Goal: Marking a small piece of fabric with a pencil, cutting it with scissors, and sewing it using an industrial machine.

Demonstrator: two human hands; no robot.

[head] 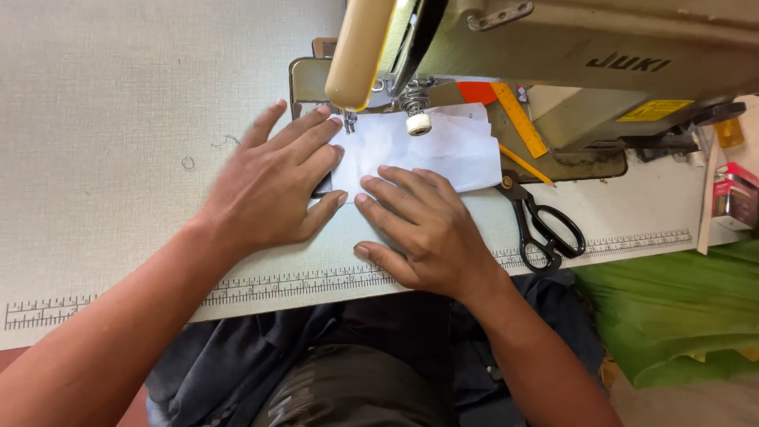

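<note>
A white piece of cloth (443, 146) lies flat on the sewing table under the head of a beige sewing machine (569, 47). My left hand (273, 182) rests flat, fingers spread, on the cloth's left edge near the needle (349, 120). My right hand (423, 229) lies flat on the cloth's near edge, fingertips pressing it down. Neither hand grips anything.
Black scissors (541, 225) lie right of my right hand. An orange ruler (519, 119) and a yellow pencil (526, 166) sit on the machine bed. A measuring scale (300, 283) runs along the table's front edge. Green cloth (672, 308) is piled at the right, a small red box (735, 194) beyond.
</note>
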